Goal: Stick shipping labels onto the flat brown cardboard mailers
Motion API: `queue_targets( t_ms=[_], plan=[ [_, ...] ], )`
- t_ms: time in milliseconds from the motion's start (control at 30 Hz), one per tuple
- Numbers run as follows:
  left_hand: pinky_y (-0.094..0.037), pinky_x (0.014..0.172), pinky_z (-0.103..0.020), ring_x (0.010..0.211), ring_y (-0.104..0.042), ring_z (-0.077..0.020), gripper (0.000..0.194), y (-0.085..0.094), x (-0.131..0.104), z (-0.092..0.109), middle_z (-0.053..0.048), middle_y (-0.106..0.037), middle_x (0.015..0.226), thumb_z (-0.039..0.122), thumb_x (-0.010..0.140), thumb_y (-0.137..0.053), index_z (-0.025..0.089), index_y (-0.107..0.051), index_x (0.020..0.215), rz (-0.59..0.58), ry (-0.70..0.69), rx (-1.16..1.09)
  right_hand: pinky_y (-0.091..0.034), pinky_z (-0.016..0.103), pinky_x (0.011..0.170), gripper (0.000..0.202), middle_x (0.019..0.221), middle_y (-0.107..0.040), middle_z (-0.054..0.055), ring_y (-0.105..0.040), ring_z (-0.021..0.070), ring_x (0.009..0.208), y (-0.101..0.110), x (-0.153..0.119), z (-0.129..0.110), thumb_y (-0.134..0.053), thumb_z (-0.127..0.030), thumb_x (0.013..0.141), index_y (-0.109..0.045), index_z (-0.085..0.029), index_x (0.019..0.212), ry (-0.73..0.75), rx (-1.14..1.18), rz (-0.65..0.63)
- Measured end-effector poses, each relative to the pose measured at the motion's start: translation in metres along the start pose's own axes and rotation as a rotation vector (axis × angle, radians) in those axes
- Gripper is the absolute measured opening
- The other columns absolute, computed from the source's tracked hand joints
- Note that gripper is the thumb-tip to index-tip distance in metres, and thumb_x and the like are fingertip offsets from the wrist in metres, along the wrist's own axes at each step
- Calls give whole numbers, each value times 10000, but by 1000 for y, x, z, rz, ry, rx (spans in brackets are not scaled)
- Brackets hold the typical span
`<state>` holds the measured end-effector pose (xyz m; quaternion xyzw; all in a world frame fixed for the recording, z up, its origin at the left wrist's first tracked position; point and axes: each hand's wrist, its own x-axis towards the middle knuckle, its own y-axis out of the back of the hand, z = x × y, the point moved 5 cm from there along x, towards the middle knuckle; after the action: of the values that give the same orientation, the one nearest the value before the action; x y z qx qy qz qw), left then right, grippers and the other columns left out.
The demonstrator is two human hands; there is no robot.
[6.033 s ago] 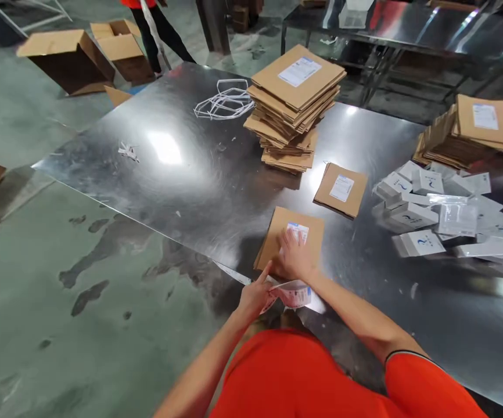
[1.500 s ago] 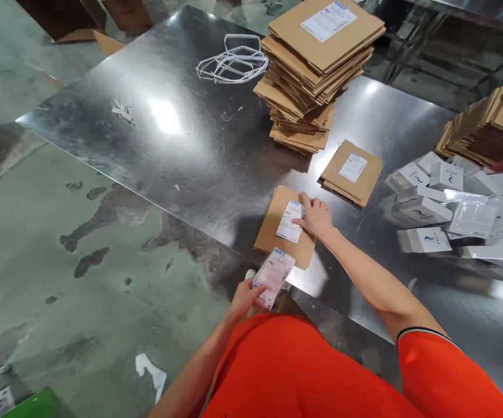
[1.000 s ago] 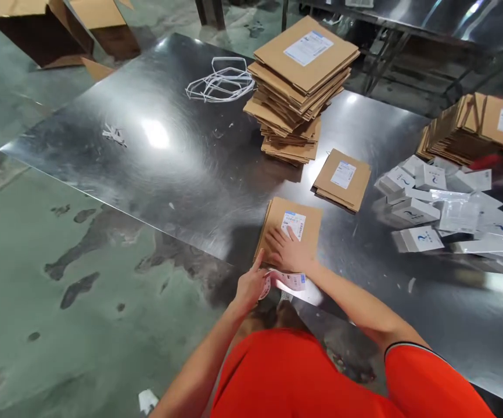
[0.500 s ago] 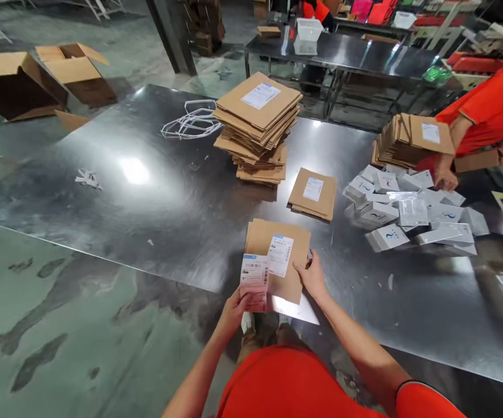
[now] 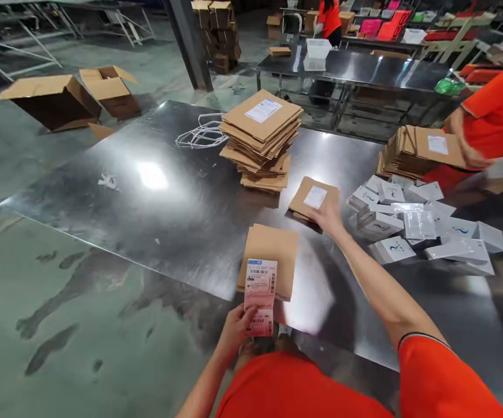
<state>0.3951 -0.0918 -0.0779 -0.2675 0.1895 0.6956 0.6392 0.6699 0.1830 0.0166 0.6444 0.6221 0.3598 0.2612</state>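
The strip of pink-and-white barcode labels (image 5: 260, 295) is pinched at its near end by the left hand (image 5: 236, 328); it should be kept flat above the bare brown cardboard mailer (image 5: 270, 255). The right hand (image 5: 329, 216), fingers spread flat, rests on the labelled brown mailer (image 5: 313, 197) farther right on the steel counter (image 5: 168, 191), beside white boxes (image 5: 412, 223); gentle pressure is judged enough

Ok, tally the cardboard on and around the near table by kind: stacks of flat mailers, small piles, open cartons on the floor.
Tall stacks of flat cardboard mailers: 2
Small mailer piles: 2
Open cartons on the floor: 2
Total: 6
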Motion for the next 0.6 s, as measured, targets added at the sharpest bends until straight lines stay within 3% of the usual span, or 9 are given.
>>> queue_targets(
  t_ms=[67,133,200,267,333,400,467,533,600],
  plan=[
    [-502,587,-285,617,-611,-175,506,0,1,-4,-29,-676,678,629,630,-730,145,-699,773,2,-12,24,-485,427,938,666,1291,-573,152,-552,257,1162,-38,-35,-32,-653,-426,778,-459,-191,1370,88,220,-353],
    [-495,606,-283,643,-623,-186,520,3,-1,-5,-49,-694,709,624,640,-732,126,-710,789,-20,-7,33,-513,344,797,545,1068,-655,81,-608,208,958,-70,-81,-64,-671,-455,764,-575,-200,1235,144,441,-741],
    [-515,691,-296,772,-669,-225,548,4,-6,0,-85,-737,860,573,623,-777,119,-722,926,-118,-3,-2,-466,271,631,381,786,-621,5,-566,155,724,-86,-117,-82,-665,-501,760,-654,-179,963,115,539,-920],
    [-515,843,-312,1023,-658,-268,659,4,-12,15,-110,-718,1122,474,589,-839,156,-679,1144,-211,-55,-82,-378,234,544,364,631,-523,-37,-478,116,604,-92,-138,-87,-647,-535,769,-607,-174,742,46,551,-907],
    [-478,938,-302,1180,-588,-271,744,5,-13,35,-100,-661,1264,382,559,-870,196,-629,1237,-192,-155,-140,-330,226,525,397,588,-481,-46,-434,102,571,-95,-153,-87,-620,-552,787,-559,-180,662,11,537,-851],
    [-492,856,-279,1049,-632,-245,586,6,-6,47,-88,-711,1109,391,577,-847,171,-676,1092,-68,-190,-132,-326,231,535,394,598,-507,-37,-444,107,578,-96,-168,-89,-572,-548,826,-574,-185,672,14,524,-828],
    [-477,688,-251,761,-625,-181,393,3,7,46,-38,-701,803,444,604,-803,150,-678,833,48,-154,-77,-350,242,564,354,653,-571,-18,-487,122,614,-95,-179,-92,-530,-513,863,-618,-193,742,30,489,-791],
    [-411,574,-227,588,-517,-122,365,0,21,37,19,-592,603,490,628,-762,163,-600,638,121,-124,6,-374,254,607,286,734,-630,3,-536,143,681,-93,-184,-92,-529,-457,877,-640,-203,808,55,400,-731],
    [-360,534,-218,548,-451,-99,403,-2,32,22,44,-515,534,513,640,-740,173,-540,555,146,-122,77,-390,262,643,215,768,-652,11,-563,157,731,-95,-182,-88,-535,-388,878,-638,-211,811,82,302,-694]
  ],
)
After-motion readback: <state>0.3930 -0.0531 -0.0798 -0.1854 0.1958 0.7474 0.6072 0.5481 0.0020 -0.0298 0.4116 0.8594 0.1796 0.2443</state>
